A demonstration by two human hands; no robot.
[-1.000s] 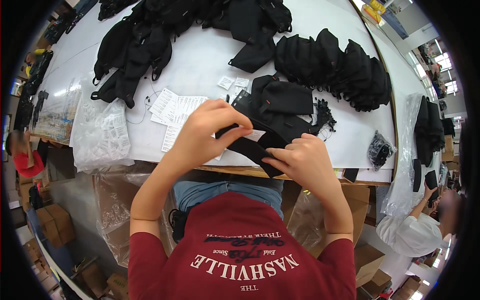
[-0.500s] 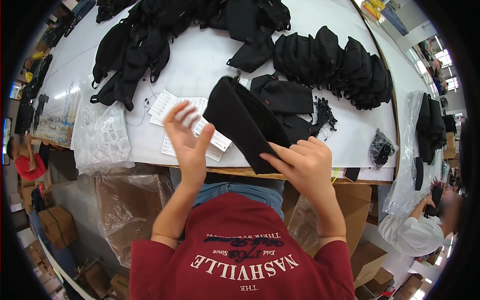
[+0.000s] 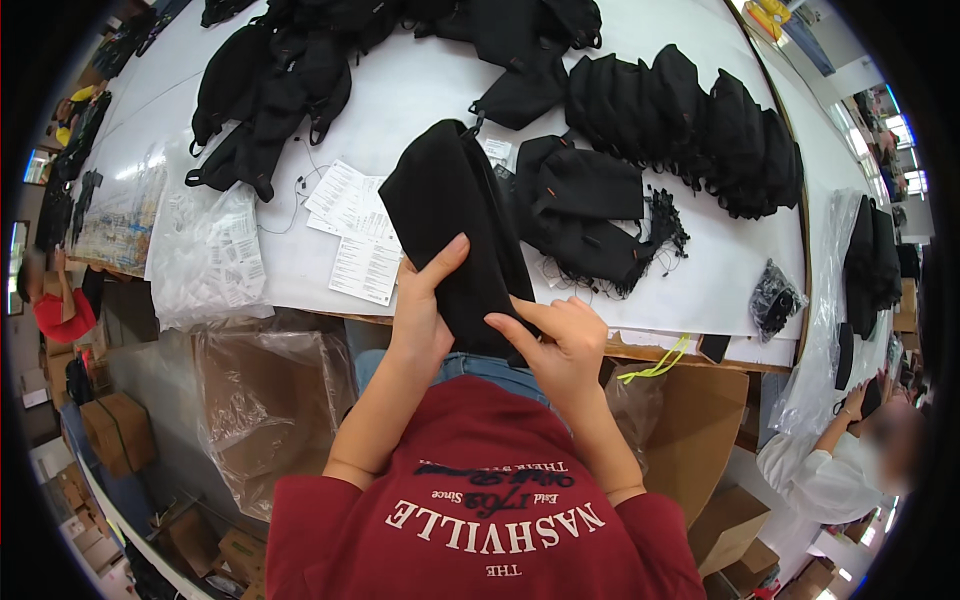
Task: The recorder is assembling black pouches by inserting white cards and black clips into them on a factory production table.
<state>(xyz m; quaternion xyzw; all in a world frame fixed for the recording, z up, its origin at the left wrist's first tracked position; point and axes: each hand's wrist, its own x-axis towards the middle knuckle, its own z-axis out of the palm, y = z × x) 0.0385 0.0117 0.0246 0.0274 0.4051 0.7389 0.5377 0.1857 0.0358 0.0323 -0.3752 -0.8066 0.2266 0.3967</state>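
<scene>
A black fabric pouch (image 3: 450,220) stands tilted over the table's near edge, its opening side turned to the right. My left hand (image 3: 425,310) grips its lower left side, thumb across the front and fingers hidden behind. Low on the right edge, my right hand (image 3: 560,345) pinches the fabric between thumb and curled fingers. Left of the pouch lie white printed cards (image 3: 363,268), partly overlapping. Just beyond my right hand another black pouch (image 3: 595,190) lies flat on the table, with a heap of black strings (image 3: 665,225) next to it.
Black bags lie piled at the far left (image 3: 290,90), and a row of black pouches (image 3: 690,130) stands at the far right. A clear plastic bag of labels (image 3: 208,265) hangs over the table edge. Cardboard boxes (image 3: 118,430) stand below. A co-worker in white (image 3: 830,475) is at right.
My left hand, open and apart before, now grips the pouch's left side. The pouch has moved slightly left and nearer my body, and my right hand has shifted left with it.
</scene>
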